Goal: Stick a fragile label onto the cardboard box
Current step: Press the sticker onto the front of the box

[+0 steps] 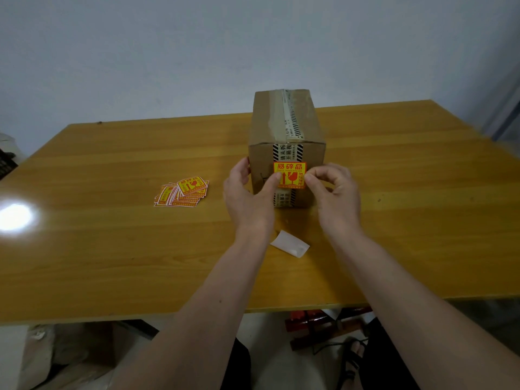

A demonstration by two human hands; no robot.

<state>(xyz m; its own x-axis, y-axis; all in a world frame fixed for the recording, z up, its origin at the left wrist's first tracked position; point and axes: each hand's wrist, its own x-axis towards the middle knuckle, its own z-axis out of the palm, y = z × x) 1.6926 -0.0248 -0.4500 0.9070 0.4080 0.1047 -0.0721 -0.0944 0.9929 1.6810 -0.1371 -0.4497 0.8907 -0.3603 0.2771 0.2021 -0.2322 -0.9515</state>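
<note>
Cardboard box (284, 122) stands on the wooden table (112, 249), near face toward the person, sealed with striped printed tape (292, 116) running over the top and down that face.

Fragile label (289, 175), orange-yellow with red print, sits flat on the near face of the box, over the tape strip, directly between the two hands.

Left hand (249, 197): thumb pressed on the label's lower left edge, fingers wrapped on the box's left corner. Not gripping the label, just pressing it against the cardboard while bracing the box.

Right hand (333, 192): fingers curled in loosely, fingertips touching the label's right edge. Cannot tell whether it pinches the edge or only pushes on it.

White backing paper (289, 244) lies on the table just below the wrists, between the forearms, slightly curled.

Stack of spare fragile labels (183, 191) is fanned out on the table well to the left of the left hand.

Label top edge looks roughly level with the box top.
</note>
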